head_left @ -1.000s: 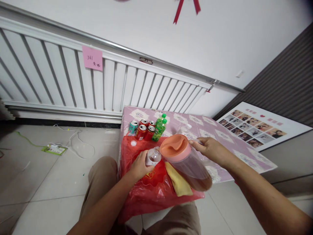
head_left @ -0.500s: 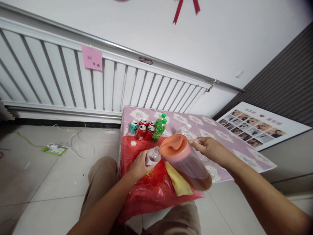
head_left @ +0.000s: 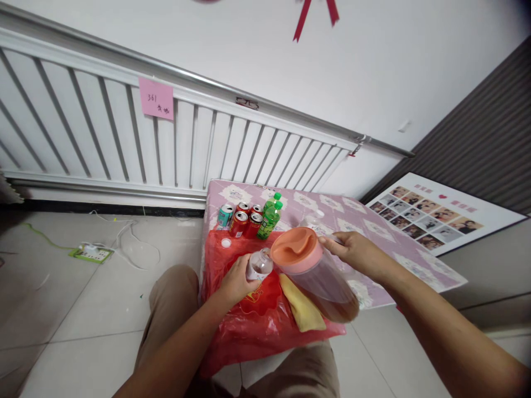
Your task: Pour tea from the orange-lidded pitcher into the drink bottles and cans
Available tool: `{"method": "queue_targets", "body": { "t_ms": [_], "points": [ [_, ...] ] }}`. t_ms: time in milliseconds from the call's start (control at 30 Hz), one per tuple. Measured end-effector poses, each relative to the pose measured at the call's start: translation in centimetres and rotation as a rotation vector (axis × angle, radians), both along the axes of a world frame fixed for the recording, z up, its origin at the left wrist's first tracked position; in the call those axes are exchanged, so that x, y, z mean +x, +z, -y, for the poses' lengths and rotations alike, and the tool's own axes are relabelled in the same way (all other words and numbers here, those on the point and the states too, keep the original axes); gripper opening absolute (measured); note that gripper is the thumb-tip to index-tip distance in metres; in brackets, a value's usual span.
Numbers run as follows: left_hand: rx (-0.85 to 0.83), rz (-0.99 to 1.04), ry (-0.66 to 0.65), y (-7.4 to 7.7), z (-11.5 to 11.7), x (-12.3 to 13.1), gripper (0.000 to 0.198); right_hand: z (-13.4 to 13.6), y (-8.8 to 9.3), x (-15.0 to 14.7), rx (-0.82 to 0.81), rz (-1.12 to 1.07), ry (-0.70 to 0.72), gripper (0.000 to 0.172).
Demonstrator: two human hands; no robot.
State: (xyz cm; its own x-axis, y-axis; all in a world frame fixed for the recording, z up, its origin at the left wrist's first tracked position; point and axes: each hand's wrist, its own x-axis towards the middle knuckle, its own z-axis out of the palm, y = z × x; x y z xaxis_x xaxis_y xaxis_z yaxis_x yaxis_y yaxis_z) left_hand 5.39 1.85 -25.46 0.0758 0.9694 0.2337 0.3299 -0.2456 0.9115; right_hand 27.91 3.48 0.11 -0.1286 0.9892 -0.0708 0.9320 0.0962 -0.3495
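My left hand [head_left: 236, 281] is wrapped round a small clear plastic bottle [head_left: 259, 265] with no cap, held over a red plastic bag [head_left: 253, 326]. My right hand [head_left: 354, 250] grips the handle of a clear pitcher [head_left: 321, 276] with an orange lid [head_left: 296, 250] and brown liquid inside. The pitcher is tilted, its spout at the bottle's mouth. A white bottle cap [head_left: 226, 242] lies on the red bag to the left.
Several drink cans [head_left: 241, 218] and two green bottles [head_left: 270, 216] stand at the table's [head_left: 373, 221] far left. A yellow cloth [head_left: 301, 309] lies under the pitcher. A power strip [head_left: 92, 252] lies on the floor at left, a photo board [head_left: 435, 213] leans at right.
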Motion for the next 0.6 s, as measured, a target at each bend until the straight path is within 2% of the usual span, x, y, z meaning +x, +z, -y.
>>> {"method": "queue_targets", "body": {
  "t_ms": [600],
  "points": [
    [-0.007,-0.018,-0.001,-0.32,-0.06,0.05,0.071,0.19,-0.04,-0.05,0.013,0.008,0.006,0.057]
  ]
}}
